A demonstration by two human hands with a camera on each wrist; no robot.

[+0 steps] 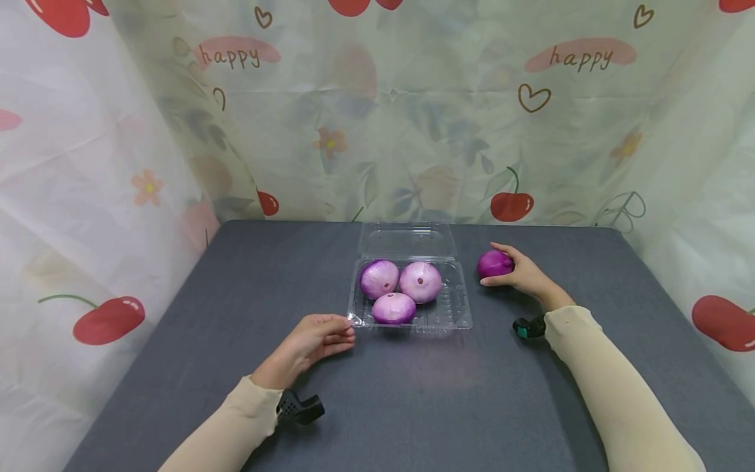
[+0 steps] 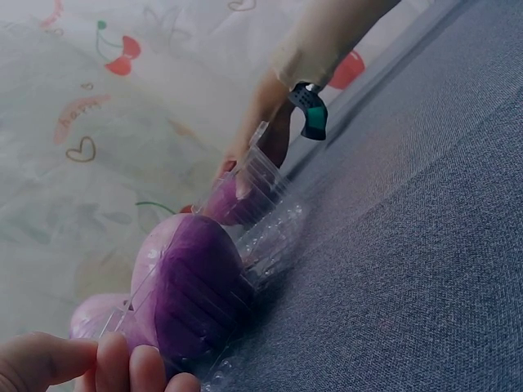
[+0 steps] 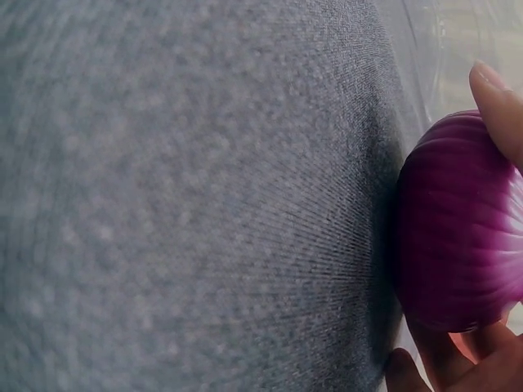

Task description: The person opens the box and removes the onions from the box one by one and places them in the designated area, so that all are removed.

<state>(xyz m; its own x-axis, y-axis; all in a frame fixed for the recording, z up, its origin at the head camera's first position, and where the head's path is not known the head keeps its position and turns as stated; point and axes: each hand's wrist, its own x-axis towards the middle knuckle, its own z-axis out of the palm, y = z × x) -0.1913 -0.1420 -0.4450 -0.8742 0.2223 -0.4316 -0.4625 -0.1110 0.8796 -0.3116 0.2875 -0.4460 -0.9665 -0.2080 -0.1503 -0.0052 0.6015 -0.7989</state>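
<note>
A clear plastic clamshell box (image 1: 455,313) lies open on the grey table, holding three purple onions (image 1: 394,307). My left hand (image 1: 318,337) pinches the box's front left corner; in the left wrist view its fingertips (image 2: 114,363) touch the box wall (image 2: 261,245) in front of an onion (image 2: 192,290). To the right of the box, my right hand (image 1: 522,272) grips a fourth, darker purple onion (image 1: 494,263) that sits on the cloth. The right wrist view shows this onion (image 3: 462,224) close up, a finger (image 3: 498,102) curled over its top.
The box's lid (image 1: 407,239) lies flat behind it. The grey tablecloth (image 1: 236,295) ends at a printed curtain (image 1: 413,118) on the back and both sides. Small wrist cameras (image 1: 299,408) sit under each forearm.
</note>
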